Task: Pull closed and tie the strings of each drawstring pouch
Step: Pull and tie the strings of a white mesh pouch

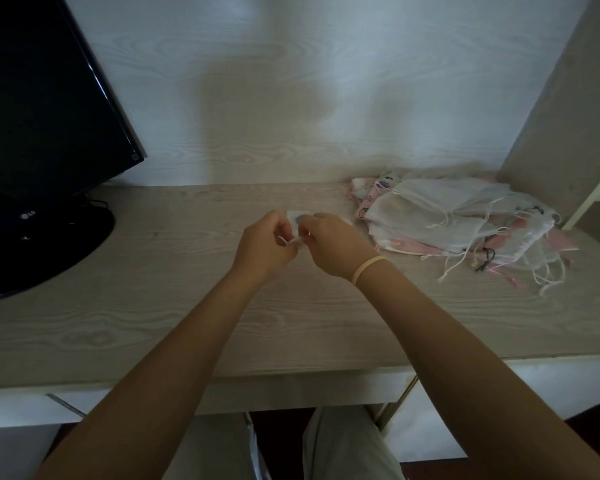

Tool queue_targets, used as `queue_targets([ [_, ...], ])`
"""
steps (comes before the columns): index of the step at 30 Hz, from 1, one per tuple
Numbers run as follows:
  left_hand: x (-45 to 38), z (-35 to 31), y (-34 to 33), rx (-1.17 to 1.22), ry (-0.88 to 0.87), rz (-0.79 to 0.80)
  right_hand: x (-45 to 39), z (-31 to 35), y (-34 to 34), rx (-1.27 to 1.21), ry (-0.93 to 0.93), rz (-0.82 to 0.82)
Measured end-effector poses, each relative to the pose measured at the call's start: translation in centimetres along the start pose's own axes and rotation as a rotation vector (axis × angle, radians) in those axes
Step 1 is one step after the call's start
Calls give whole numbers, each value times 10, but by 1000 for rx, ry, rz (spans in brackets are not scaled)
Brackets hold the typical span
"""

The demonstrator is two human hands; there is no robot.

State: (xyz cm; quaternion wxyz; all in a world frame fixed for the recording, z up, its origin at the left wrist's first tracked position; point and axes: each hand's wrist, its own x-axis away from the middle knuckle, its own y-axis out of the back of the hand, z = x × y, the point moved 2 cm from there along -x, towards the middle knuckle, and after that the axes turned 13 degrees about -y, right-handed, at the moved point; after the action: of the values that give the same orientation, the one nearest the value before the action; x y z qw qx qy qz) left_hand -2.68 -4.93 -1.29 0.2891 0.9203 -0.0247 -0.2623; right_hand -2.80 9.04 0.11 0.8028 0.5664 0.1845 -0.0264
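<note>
Nearest the camera, two bare forearms reach out over the front edge of the worktop [153, 327], above legs in light trousers. A pale band [368, 268] circles the right wrist. The hands meet over the middle of the worktop, close together, both with fingers curled. The left hand [264, 245] pinches a white string [291, 241] between thumb and fingers, and the right hand [329, 244] pinches what seems to be the other end of it just beside; the strands are thin and partly hidden, so any knot cannot be made out. Just beyond the knuckles, a small pale pouch [297, 216] shows between the two hands, mostly covered by them, lying on or just above the worktop. Farther back on the right lies a pile of pouches [458, 216], white and pink, overlapping, with loose strings trailing toward the front. On the left stands a dark monitor [49, 98] on a round black base. A pale woodgrain wall [291, 81] rises behind.
</note>
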Motion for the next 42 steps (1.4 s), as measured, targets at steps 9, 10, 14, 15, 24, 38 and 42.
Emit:
queue_targets([
  [9,4,9,-4,-30,-58,3,2,-6,6,-337,-266,364],
  [10,4,11,-4,-36,-63,-3,4,-7,5,-463,-332,417],
  [14,7,12,-3,-147,-110,-90,8,-10,1,-862,-481,539],
  [15,7,10,-1,-198,-120,-127,8,-11,0,-940,-509,563],
  [24,4,5,-5,-358,-260,-44,2,-9,-8,-1217,-680,600],
  [38,-1,9,-5,-295,-175,-31,4,-9,-8,-1225,-614,445],
  [42,-2,6,-14,-170,-62,182,2,-17,-7,-1094,-667,187],
])
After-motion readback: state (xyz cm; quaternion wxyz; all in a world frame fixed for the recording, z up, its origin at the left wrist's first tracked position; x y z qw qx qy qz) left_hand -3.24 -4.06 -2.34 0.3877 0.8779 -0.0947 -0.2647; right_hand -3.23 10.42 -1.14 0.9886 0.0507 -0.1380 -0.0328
